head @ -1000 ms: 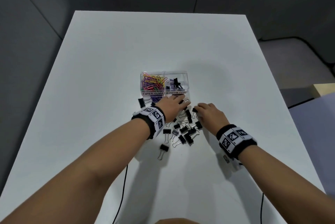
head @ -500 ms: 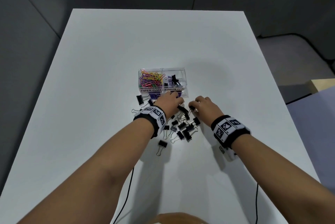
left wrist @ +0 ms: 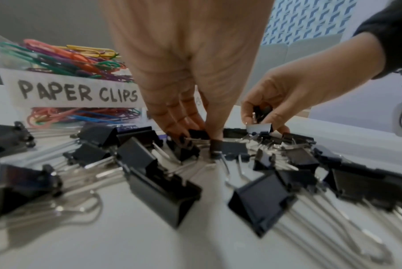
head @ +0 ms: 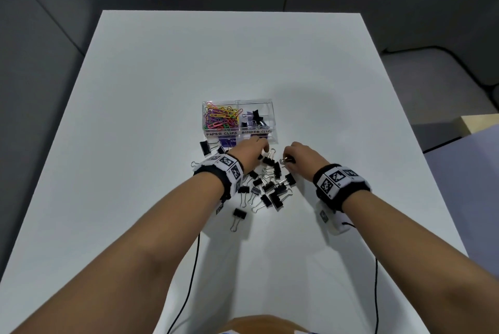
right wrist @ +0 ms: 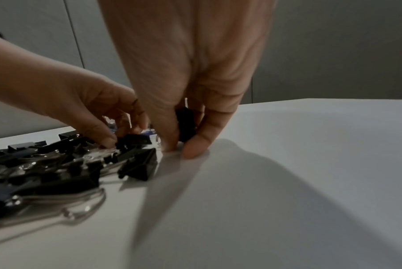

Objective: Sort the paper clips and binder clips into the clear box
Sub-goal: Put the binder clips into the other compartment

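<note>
The clear box (head: 274, 124) stands mid-table; its left compartment holds coloured paper clips (head: 220, 117) behind a "PAPER CLIPS" label (left wrist: 78, 93), its right one a few black binder clips (head: 256, 118). Just in front lies a pile of black binder clips (head: 271, 186). My left hand (head: 263, 154) reaches down into the pile's far end, thumb and fingers pinching a small black binder clip (left wrist: 196, 134). My right hand (head: 286, 160) is beside it, fingertips at the table, pinching another black binder clip (right wrist: 186, 125).
One binder clip (head: 239, 215) lies alone on the near side of the pile, and another (head: 205, 147) at the box's left front corner. Two black cables (head: 189, 279) run toward me along the white table (head: 135, 144). A blue-grey surface (head: 472, 177) adjoins the right edge.
My right hand has moved left and forward, toward the box, and now pinches a clip. The left hand stays at the pile's far end, fingers drawn together on a clip.
</note>
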Available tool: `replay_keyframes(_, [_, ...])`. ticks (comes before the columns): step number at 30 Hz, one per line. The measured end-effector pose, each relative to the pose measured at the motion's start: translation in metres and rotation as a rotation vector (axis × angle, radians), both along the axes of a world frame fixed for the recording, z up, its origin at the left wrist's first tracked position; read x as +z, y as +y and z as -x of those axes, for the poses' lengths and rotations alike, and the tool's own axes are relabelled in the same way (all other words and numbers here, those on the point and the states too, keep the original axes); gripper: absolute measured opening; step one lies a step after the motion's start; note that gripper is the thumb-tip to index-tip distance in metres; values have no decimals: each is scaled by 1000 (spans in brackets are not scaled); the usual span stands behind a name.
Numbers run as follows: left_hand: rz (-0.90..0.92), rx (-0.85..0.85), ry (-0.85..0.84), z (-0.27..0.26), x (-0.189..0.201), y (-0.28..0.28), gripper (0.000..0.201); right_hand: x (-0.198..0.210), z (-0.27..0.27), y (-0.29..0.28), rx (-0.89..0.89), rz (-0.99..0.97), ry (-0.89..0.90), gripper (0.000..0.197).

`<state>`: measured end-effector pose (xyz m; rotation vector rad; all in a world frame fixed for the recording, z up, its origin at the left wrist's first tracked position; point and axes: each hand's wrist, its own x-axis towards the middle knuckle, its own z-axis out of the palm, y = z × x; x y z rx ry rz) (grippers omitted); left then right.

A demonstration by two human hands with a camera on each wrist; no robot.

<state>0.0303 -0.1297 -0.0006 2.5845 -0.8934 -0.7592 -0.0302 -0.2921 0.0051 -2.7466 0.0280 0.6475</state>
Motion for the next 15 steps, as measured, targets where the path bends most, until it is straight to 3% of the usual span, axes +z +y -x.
replay_keyframes(7, [-29, -31, -7, 3, 3, 9, 44, -1, 7, 2, -113, -59, -17, 21])
replay_keyframes(11, [-8, 6, 1, 1, 5, 14, 28, 3, 14, 3, -152, -32, 42, 31])
replay_keyframes(15, [48, 75, 72, 0, 12, 20, 18, 4, 16, 5, -188, -55, 57, 14])
